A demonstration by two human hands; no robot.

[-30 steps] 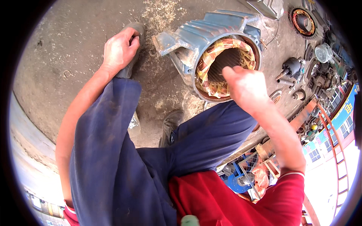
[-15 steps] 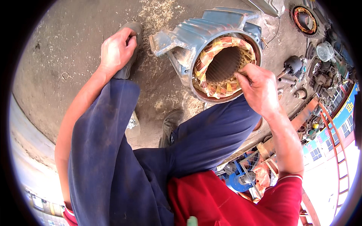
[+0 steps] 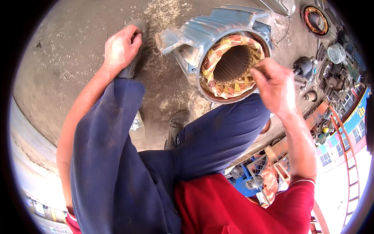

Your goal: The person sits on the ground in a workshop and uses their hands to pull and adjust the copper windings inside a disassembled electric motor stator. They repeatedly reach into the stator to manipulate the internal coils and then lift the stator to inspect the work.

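"Where's the work?"

"In the blue ribbed motor housing (image 3: 206, 29), which sits on the floor (image 3: 78, 50) with its open end toward the person. The orange-and-yellow winding (image 3: 212, 58) rings the bore inside."

"And the hands?"

"The right hand (image 3: 276, 85) is at the winding's right edge, thumb and fingers bent together; I can't tell whether they pinch anything. The left hand (image 3: 121, 48) is loosely curled over the shoe (image 3: 134, 64), its palm hidden, so I can't say if it's empty."

"How would you go about it?"

"Light fingertips, I'd say, a short stretch of the ring at a time, without dragging on the strands."

"Anything in the way?"

"The right trouser leg (image 3: 222, 128) crowds the lower rim, and the working hand hides part of it. Well apart, rightward: a second wound stator (image 3: 324, 28), a dark shafted part (image 3: 302, 66), a small flanged piece (image 3: 310, 96)."
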